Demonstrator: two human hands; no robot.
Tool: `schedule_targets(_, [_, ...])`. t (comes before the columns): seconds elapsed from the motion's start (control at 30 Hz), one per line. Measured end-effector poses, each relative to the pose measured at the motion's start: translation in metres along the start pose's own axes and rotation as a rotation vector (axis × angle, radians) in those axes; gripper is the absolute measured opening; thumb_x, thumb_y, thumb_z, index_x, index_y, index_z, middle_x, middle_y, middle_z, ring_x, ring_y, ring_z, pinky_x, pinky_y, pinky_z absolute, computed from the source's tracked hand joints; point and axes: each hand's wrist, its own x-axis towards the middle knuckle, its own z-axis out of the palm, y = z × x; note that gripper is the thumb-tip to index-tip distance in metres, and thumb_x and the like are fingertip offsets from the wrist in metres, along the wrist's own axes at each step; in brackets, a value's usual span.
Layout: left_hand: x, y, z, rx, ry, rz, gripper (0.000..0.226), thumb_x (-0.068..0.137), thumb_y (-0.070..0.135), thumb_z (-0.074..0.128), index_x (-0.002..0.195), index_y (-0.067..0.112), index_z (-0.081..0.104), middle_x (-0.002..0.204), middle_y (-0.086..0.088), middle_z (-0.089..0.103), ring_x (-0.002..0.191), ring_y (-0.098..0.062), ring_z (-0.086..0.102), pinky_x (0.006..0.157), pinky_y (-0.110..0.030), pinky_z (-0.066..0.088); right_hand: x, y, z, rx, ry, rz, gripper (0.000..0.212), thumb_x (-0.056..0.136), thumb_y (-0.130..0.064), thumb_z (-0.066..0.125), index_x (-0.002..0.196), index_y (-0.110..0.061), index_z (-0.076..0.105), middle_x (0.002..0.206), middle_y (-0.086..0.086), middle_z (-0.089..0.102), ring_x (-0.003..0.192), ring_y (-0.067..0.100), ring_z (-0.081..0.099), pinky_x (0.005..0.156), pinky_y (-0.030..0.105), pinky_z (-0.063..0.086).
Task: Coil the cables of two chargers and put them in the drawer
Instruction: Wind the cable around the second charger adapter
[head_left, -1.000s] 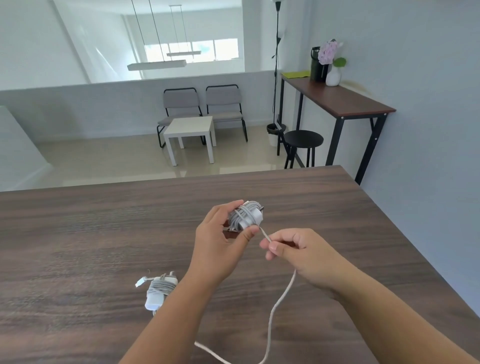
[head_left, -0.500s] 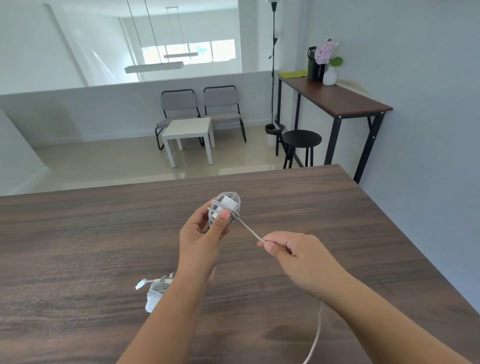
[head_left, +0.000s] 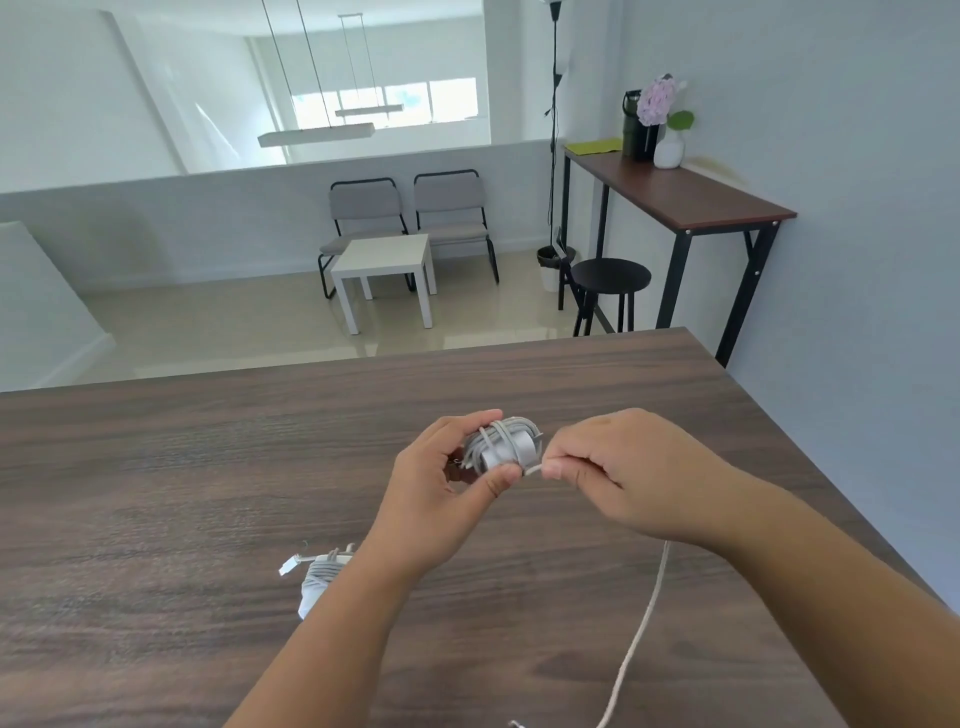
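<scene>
My left hand (head_left: 441, 493) grips a white charger (head_left: 506, 447) with grey cable wound around it, held above the dark wooden table (head_left: 156, 493). Close on its right, my right hand (head_left: 618, 467) pinches the loose cable (head_left: 636, 644), which hangs below that hand and runs down to the bottom edge of the view. A second white charger (head_left: 318, 577) with its cable wrapped round it lies on the table, partly hidden behind my left forearm. No drawer is in view.
The table's far edge and right edge are near, with a grey wall on the right. Beyond are a white side table (head_left: 384, 265), two grey chairs, a black stool (head_left: 610, 278) and a high side table (head_left: 675, 197) with a vase.
My right hand has come up and in, right beside the charger, after pulling the cable out to the right. My left hand has turned the charger so its side faces me.
</scene>
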Motion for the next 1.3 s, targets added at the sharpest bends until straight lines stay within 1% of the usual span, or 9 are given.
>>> schedule_targets(0.23, [0.0,0.0,-0.004,-0.104,-0.085,-0.069,0.049,0.075,0.041,0.08,0.122,0.036,0.064,0.115,0.001,0.069,0.105,-0.021,0.067,0.092,-0.044,0.055,0.007,0.002,-0.008,0.026,-0.045,-0.093,0.03,0.094,-0.041,0.038,0.088,-0.026,0.063,0.075,-0.009,0.064,0.071,0.009,0.057,0.067,0.034,0.048])
schedule_targets(0.33, [-0.003,0.005,-0.006,-0.091,-0.195,-0.043,0.05,0.078,0.039,0.079,0.125,0.033,0.064,0.115,0.0,0.068,0.105,-0.023,0.066,0.091,-0.043,0.055,0.011,0.003,-0.015,0.07,-0.007,-0.115,0.025,0.091,-0.046,0.049,0.084,-0.029,0.067,0.074,-0.014,0.066,0.07,0.004,0.059,0.063,0.021,0.045])
schedule_targets(0.4, [-0.005,0.011,-0.008,-0.14,-0.273,-0.053,0.051,0.079,0.033,0.079,0.127,0.024,0.064,0.118,-0.005,0.068,0.108,-0.026,0.065,0.094,-0.044,0.054,0.016,0.006,-0.019,0.23,0.003,-0.06,0.017,0.086,-0.043,0.065,0.078,-0.029,0.069,0.069,-0.016,0.065,0.064,0.0,0.058,0.059,0.012,0.039])
schedule_targets(0.47, [-0.007,0.015,-0.011,-0.206,-0.311,-0.072,0.053,0.079,0.028,0.078,0.128,0.018,0.063,0.119,-0.008,0.068,0.11,-0.027,0.066,0.096,-0.044,0.053,0.018,0.009,-0.02,0.495,-0.026,0.033,0.013,0.08,-0.034,0.076,0.075,-0.024,0.07,0.065,-0.011,0.064,0.058,0.0,0.054,0.058,0.014,0.039])
schedule_targets(0.67, [-0.013,0.018,-0.012,-0.287,-0.376,-0.114,0.053,0.077,0.019,0.079,0.127,0.017,0.063,0.116,-0.011,0.07,0.108,-0.034,0.066,0.095,-0.042,0.053,0.018,0.016,-0.005,0.805,-0.067,0.078,0.023,0.072,-0.026,0.08,0.075,-0.007,0.067,0.061,-0.006,0.057,0.054,0.003,0.045,0.053,0.015,0.037])
schedule_targets(0.8, [-0.013,0.017,-0.01,-0.392,-0.345,-0.108,0.055,0.078,0.009,0.078,0.126,0.019,0.054,0.118,-0.009,0.067,0.103,-0.027,0.065,0.089,-0.039,0.054,0.015,0.017,0.014,1.107,-0.062,0.163,0.018,0.08,-0.02,0.077,0.077,-0.01,0.062,0.058,-0.006,0.053,0.049,0.007,0.04,0.045,0.016,0.032])
schedule_targets(1.0, [-0.016,0.016,0.001,-0.402,-0.203,-0.065,0.047,0.069,0.035,0.086,0.111,0.022,0.069,0.129,-0.006,0.065,0.119,-0.025,0.062,0.098,-0.044,0.05,0.012,0.011,0.031,1.282,-0.006,0.267,0.015,0.082,-0.022,0.069,0.075,-0.016,0.057,0.07,0.004,0.057,0.054,0.017,0.032,0.04,0.019,0.024])
schedule_targets(1.13, [-0.015,0.014,0.003,-0.418,-0.156,-0.048,0.052,0.064,0.038,0.089,0.109,0.019,0.072,0.12,-0.009,0.066,0.11,-0.026,0.065,0.089,-0.038,0.054,0.01,0.01,0.033,1.297,0.045,0.269,0.015,0.083,-0.022,0.068,0.074,-0.016,0.058,0.062,0.001,0.052,0.05,0.012,0.034,0.039,0.018,0.027])
schedule_targets(1.3, [-0.018,0.017,0.003,-0.512,-0.198,-0.08,0.053,0.069,0.034,0.087,0.116,0.015,0.071,0.11,-0.016,0.067,0.103,-0.024,0.065,0.087,-0.03,0.051,0.008,0.008,0.033,1.405,0.079,0.327,0.016,0.077,-0.022,0.072,0.076,-0.011,0.061,0.07,0.002,0.067,0.057,0.014,0.059,0.044,0.02,0.045])
